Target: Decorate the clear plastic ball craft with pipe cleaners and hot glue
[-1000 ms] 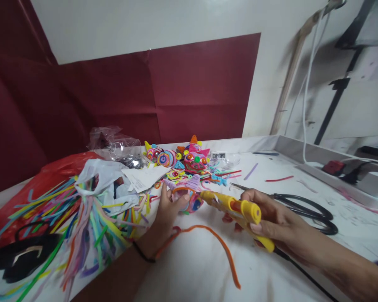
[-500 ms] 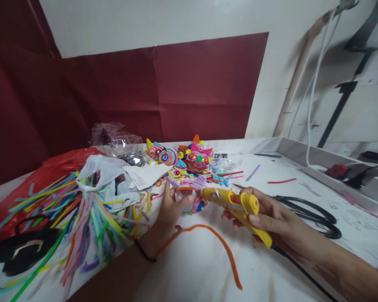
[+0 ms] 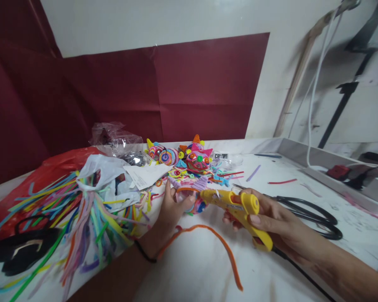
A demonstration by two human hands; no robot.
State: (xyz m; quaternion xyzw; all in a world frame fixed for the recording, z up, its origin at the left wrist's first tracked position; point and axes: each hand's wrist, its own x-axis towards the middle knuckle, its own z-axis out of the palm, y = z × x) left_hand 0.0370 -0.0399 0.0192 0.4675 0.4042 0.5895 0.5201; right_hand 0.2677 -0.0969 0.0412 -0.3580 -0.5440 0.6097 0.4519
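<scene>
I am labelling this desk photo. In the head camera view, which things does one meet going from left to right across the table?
Red plastic bag → bundle of coloured pipe cleaners → left hand → yellow glue gun in the right hand → black scissors.

Since 1 second ago the right hand (image 3: 271, 220) has drawn the yellow glue gun (image 3: 236, 207) slightly closer to the round pipe-cleaner piece (image 3: 192, 201), so its nozzle now sits against the orange loop on top. The left hand (image 3: 171, 209) has crept up a touch, with its thumb pressed nearer that loop.
</scene>
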